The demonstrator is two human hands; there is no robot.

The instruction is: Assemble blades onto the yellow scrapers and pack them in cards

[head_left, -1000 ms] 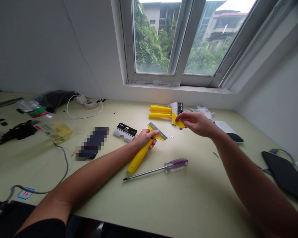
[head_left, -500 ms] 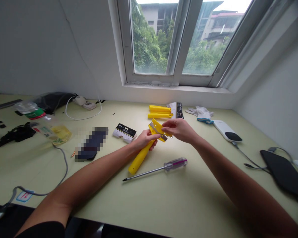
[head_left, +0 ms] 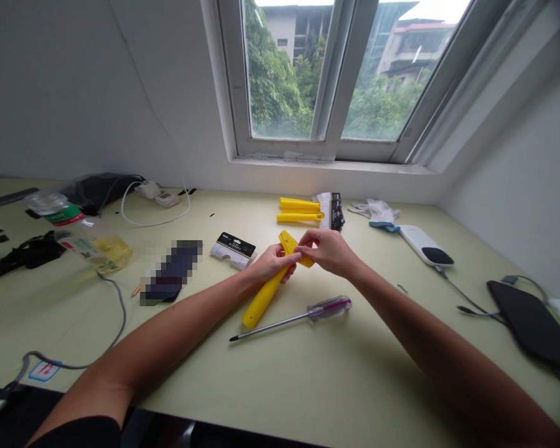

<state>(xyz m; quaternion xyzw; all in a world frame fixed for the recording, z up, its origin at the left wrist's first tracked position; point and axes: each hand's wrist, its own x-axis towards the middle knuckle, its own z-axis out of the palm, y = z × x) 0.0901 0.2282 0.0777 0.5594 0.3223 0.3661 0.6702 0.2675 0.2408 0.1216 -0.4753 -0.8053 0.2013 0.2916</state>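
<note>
A yellow scraper [head_left: 263, 301] with a long handle is held over the middle of the table, its handle slanting down to the left. My left hand [head_left: 274, 262] is wrapped round it just below the head. At the head, a yellow plate [head_left: 289, 242] lies across the top, and my right hand [head_left: 324, 250] pinches its right part between thumb and fingers. The blade does not show now; plate and fingers hide that area. Below the hands a screwdriver [head_left: 329, 308] with a clear and purple handle lies on the table, tip to the left.
Yellow tools [head_left: 300, 204] with black-and-white cards lie near the window, a glove [head_left: 381, 213] right of them. A loose card [head_left: 233, 249], a phone [head_left: 172, 272] and a bottle [head_left: 81, 236] are on the left. A white device [head_left: 424, 244] and a black one [head_left: 534, 323] lie right.
My right hand has brought the yellow plate down onto the scraper head, and the grey blade seen before is now covered. My left hand keeps its hold.
</note>
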